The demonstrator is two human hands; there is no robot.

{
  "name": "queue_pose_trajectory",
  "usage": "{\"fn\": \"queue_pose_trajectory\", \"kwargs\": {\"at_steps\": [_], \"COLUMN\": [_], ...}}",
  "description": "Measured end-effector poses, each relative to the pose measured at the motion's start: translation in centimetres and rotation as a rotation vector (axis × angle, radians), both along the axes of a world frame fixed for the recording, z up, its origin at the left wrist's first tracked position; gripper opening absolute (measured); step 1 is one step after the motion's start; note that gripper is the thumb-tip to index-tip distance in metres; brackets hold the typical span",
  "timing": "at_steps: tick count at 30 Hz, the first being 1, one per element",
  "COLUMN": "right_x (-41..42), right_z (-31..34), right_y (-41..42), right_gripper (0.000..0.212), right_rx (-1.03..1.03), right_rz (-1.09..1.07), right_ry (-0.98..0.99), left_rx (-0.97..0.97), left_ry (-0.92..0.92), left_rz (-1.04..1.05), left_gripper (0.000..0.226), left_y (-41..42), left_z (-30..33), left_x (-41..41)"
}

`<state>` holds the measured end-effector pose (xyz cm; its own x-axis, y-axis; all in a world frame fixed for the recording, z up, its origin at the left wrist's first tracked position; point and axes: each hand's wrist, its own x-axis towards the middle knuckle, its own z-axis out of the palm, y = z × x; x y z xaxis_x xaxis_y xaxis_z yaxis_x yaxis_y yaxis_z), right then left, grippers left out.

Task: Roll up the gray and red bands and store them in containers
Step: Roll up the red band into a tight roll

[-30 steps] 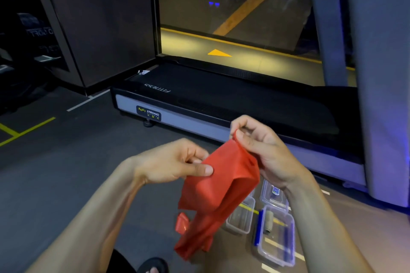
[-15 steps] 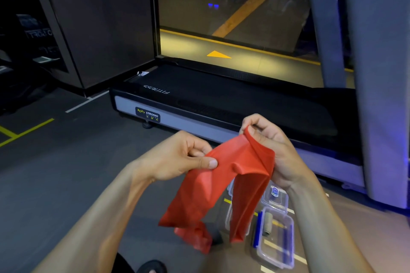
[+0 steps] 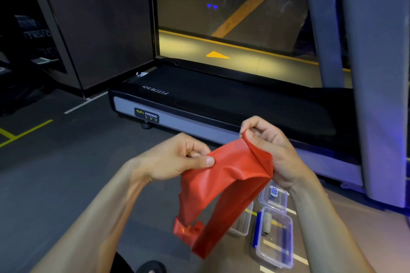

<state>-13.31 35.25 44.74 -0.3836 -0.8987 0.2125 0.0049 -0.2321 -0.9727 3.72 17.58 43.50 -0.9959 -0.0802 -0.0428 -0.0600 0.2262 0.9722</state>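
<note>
Red band [image 3: 224, 184] up in the air between both hands, held above the gym floor [image 3: 66, 173] in front of the treadmill [image 3: 221, 104]: the left hand [image 3: 177, 157] pinches one top corner between thumb and curled fingers, the right hand [image 3: 270, 146] pinches the other, raised a little higher, with the band's edge folded over beside the palm. Between the two grips the band sags in a wrinkled sheet, and two strips hang down from it, the left one ending in a crumpled bunch low down, the right one falling as a flat length beside it. Down on the floor, below the right wrist, three clear containers sit close together: a small one [image 3: 274, 195] with a blue label, a second [image 3: 243, 221] partly hidden behind the hanging band, and a larger one [image 3: 275, 239] with blue clips. Inside that larger one lies a rolled gray band [image 3: 267, 224], against its left wall
</note>
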Motion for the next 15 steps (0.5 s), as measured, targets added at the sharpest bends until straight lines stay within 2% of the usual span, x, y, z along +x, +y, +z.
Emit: {"fn": "queue_pose_trajectory", "kwargs": {"at_steps": [10, 15], "right_x": [-0.23, -0.56], "right_z": [-0.18, -0.40], "right_y": [0.14, 0.18], "right_gripper": [0.003, 0.002], "right_rx": [-0.011, -0.014], "right_rz": [0.002, -0.010], "right_ry": [0.029, 0.002], "left_rx": [-0.066, 0.086], "left_ry": [0.018, 0.055], "left_rz": [0.066, -0.008], "left_gripper": [0.018, 0.014], "left_y": [-0.05, -0.50], "left_z": [-0.04, 0.22], "left_x": [-0.23, 0.02]}}
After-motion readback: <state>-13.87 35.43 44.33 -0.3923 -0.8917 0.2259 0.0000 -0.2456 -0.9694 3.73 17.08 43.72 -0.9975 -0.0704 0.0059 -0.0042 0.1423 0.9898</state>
